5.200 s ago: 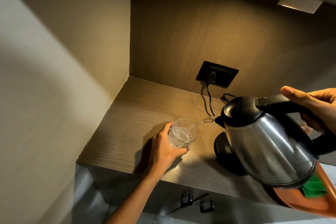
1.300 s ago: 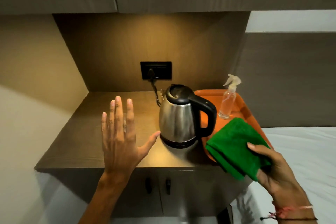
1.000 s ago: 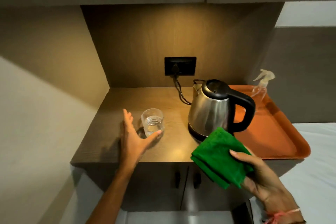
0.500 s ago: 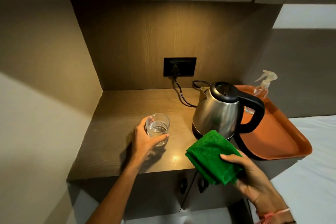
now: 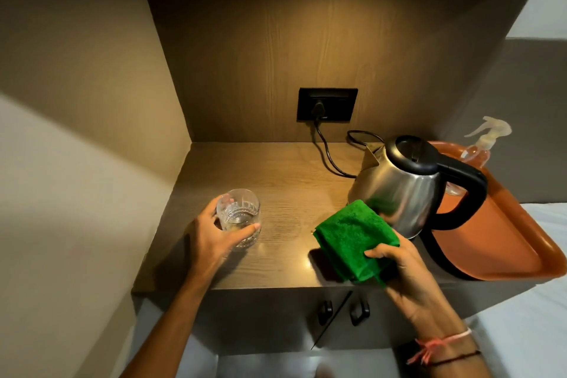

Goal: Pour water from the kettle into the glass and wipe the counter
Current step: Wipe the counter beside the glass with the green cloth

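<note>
I am wrapping my left hand around the one glass, low and left of centre on the counter, near its front edge. My right hand is gripping the one folded green cloth, which is overhanging that front edge, just beside the single kettle at centre right. Bare wood is lying open between glass and cloth and back toward the wall socket. One orange tray is jutting past the counter's right edge, carrying one spray bottle.
</note>
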`<state>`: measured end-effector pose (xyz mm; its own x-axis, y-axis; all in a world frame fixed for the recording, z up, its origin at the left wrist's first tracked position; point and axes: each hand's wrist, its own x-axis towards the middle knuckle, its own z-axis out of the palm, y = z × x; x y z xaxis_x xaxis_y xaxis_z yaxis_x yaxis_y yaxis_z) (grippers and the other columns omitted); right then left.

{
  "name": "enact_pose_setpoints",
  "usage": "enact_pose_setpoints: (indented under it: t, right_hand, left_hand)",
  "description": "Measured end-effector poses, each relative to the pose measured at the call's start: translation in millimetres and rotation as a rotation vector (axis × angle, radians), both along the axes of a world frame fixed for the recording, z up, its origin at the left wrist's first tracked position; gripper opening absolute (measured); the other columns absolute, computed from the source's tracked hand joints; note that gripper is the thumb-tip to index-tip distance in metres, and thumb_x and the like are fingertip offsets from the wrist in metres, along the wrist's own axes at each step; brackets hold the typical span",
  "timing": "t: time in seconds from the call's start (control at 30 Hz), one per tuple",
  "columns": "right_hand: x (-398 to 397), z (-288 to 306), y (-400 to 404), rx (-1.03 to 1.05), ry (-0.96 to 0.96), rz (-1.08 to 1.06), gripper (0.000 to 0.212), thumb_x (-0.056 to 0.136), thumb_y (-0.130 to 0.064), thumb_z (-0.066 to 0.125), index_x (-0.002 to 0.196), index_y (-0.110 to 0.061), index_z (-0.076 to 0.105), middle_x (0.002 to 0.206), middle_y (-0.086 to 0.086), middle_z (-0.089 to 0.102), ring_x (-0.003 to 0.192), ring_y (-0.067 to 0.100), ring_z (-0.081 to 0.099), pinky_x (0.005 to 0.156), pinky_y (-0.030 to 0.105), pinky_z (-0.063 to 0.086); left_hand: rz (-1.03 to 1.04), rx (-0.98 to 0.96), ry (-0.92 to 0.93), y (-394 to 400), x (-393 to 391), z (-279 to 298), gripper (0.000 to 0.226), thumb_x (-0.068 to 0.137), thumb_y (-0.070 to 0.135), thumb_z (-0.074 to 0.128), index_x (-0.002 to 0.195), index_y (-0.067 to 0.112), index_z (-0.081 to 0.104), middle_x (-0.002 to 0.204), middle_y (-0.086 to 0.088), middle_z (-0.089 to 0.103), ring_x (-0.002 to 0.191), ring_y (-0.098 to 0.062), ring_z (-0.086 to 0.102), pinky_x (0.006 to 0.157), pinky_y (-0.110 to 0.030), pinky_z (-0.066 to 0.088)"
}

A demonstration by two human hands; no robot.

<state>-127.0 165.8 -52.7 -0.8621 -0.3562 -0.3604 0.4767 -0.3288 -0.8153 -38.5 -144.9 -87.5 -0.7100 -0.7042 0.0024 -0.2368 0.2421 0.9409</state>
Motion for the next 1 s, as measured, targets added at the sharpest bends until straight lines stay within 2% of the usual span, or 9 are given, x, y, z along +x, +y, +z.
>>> enact_pose_setpoints:
  t: [0.13,0.23,0.3,0.4,0.47,0.57,0.67,0.8,1.0]
  right_hand:
    - [1,1,-24,0.153,0.127,-0.115,0.044,0.096,0.022,0.057,0.114,-0.013,0.075,0.106,0.017,0.080,0.100,0.035,0.075,0.090,0.047,0.061]
    - [0,-6,-42,0.294,0.289,-0.184,0.028,0.107,0.010,0.058,0.127,-0.003,0.072,0.122,0.025,0.076,0.119,0.042,0.070,0.107,0.056,0.056]
    - [0,-14,-55,0.497,0.487,-0.244,0.034,0.108,0.007,0.060,0.141,0.003,0.066,0.129,0.024,0.074,0.126,0.042,0.068,0.114,0.059,0.051]
    - [-4,-21,-78,0.815,0.708,-0.273,0.063,0.099,0.017,0.060,0.158,-0.005,0.055,0.142,0.014,0.068,0.134,0.029,0.062,0.116,0.041,0.046]
    - [-13,-30,-100,0.989,0.836,-0.111,0.078,0.094,0.017,0.058,0.167,-0.008,0.044,0.167,0.021,0.049,0.155,0.037,0.043,0.125,0.049,0.039]
    - [-30,-48,-133,1.356,0.942,0.275,0.078,0.103,-0.015,0.060,0.174,-0.023,0.029,0.183,0.020,0.012,0.168,0.042,0.003,0.135,0.059,0.007]
    - [-48,-55,-147,1.304,0.893,0.335,0.068,0.108,-0.034,0.057,0.172,-0.033,0.033,0.185,0.011,0.012,0.169,0.037,-0.001,0.134,0.053,-0.004]
    - [-52,-58,-156,1.180,0.976,0.475,0.060,0.109,-0.035,0.057,0.167,-0.033,0.043,0.183,0.008,0.020,0.169,0.032,0.005,0.134,0.048,-0.001]
    - [-11,-49,-157,0.966,1.059,0.748,0.061,0.106,-0.019,0.066,0.163,-0.032,0.050,0.182,0.003,0.023,0.169,0.026,0.006,0.133,0.041,0.000]
  left_hand:
    - [0.032,0.014,0.024,-16,13,-5,0.093,0.053,0.013,0.100,0.136,0.013,0.060,0.114,0.005,0.066,0.110,-0.020,0.066,0.082,-0.023,0.057]
    - [0.051,0.024,0.047,-28,21,-9,0.091,0.053,0.011,0.100,0.135,0.013,0.060,0.115,0.003,0.067,0.111,-0.022,0.067,0.082,-0.025,0.058]
    - [0.061,0.034,0.054,-34,26,-12,0.091,0.054,0.011,0.100,0.136,0.013,0.060,0.120,-0.003,0.069,0.114,-0.025,0.068,0.090,-0.034,0.060]
    - [0.068,0.033,0.052,-40,29,-14,0.094,0.055,0.016,0.100,0.139,0.014,0.058,0.131,-0.011,0.070,0.118,-0.028,0.068,0.096,-0.044,0.060]
    - [0.065,0.033,0.044,-42,30,-14,0.097,0.055,0.019,0.100,0.141,0.014,0.057,0.135,-0.012,0.068,0.121,-0.029,0.067,0.097,-0.045,0.060]
    - [0.055,0.045,0.046,-45,30,-15,0.098,0.053,0.027,0.101,0.140,0.016,0.057,0.135,-0.011,0.069,0.123,-0.030,0.067,0.099,-0.050,0.060]
    - [0.037,0.022,0.051,-46,27,-12,0.107,0.041,0.052,0.096,0.136,0.019,0.061,0.128,-0.006,0.073,0.118,-0.025,0.070,0.097,-0.052,0.061]
    - [0.016,0.026,0.061,-50,28,-13,0.118,0.029,0.073,0.091,0.134,0.028,0.060,0.126,0.000,0.073,0.117,-0.021,0.070,0.097,-0.051,0.061]
    - [-0.005,0.035,0.085,-49,30,-12,0.087,0.038,0.055,0.097,0.118,0.043,0.065,0.115,0.006,0.076,0.111,-0.015,0.073,0.099,-0.050,0.060]
